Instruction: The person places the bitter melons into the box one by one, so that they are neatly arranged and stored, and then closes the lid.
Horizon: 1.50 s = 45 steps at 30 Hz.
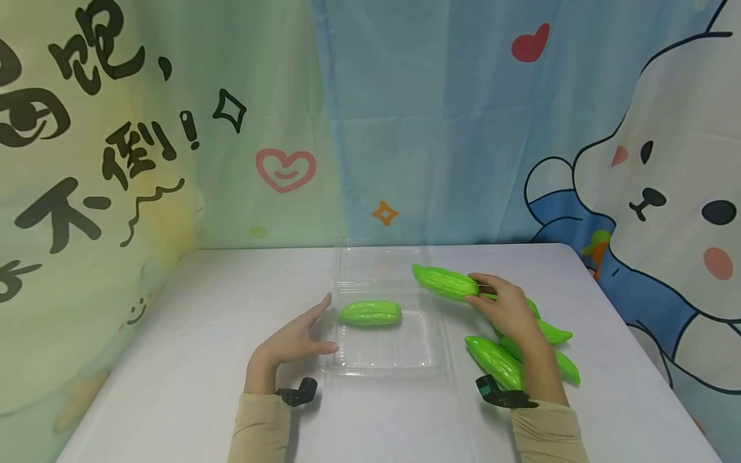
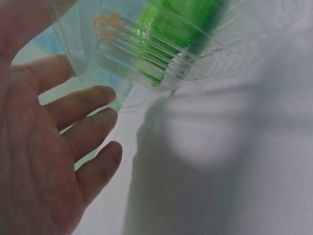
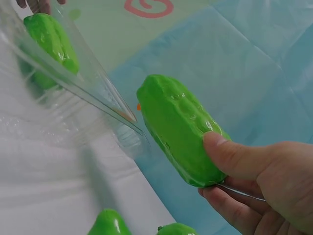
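Note:
My right hand [image 1: 506, 308] pinches one end of a green bitter melon [image 1: 444, 281], thumb on one side and fingers on the other. That bitter melon [image 3: 178, 129] is raised at the right side of a clear plastic box [image 1: 386, 350]. A thin shiny strip [image 3: 242, 191] shows by the fingers in the right wrist view. Another bitter melon [image 1: 370, 313] lies inside the box, towards its left. At the box's left wall is my left hand [image 1: 292, 337], thumb and fingers spread. The left wrist view shows its fingers [image 2: 88, 105] loosely extended beside the ribbed clear wall.
Several more bitter melons [image 1: 494, 362] lie in a loose pile to the right of the box, partly under my right forearm. The box's clear lid [image 1: 379, 263] is folded back towards the printed curtain [image 1: 393, 128]. Everything stands on a white table [image 1: 191, 360].

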{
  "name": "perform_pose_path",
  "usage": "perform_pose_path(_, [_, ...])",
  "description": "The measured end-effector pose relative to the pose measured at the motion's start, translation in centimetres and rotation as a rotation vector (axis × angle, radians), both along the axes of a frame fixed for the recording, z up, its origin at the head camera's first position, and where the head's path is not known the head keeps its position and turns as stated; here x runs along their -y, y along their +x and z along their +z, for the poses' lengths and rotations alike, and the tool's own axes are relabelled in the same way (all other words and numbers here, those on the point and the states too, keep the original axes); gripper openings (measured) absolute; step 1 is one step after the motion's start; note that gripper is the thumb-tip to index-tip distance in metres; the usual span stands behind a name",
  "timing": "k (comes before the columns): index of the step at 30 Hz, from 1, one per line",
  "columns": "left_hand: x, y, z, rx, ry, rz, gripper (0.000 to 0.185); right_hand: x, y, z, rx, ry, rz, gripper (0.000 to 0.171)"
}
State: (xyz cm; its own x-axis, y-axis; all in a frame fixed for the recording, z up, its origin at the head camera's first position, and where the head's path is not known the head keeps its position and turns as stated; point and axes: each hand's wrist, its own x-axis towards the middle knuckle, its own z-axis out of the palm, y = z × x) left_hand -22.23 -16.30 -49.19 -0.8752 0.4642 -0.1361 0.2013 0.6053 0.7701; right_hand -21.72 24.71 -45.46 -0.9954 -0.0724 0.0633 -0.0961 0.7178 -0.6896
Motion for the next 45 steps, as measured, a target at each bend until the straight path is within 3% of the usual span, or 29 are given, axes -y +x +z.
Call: perform_pose_path(45, [0.1,-0.1,0.1,0.002,0.0,-0.009,0.105,6.6,0.5,-0.5,-0.018,-0.109,0.244,0.049])
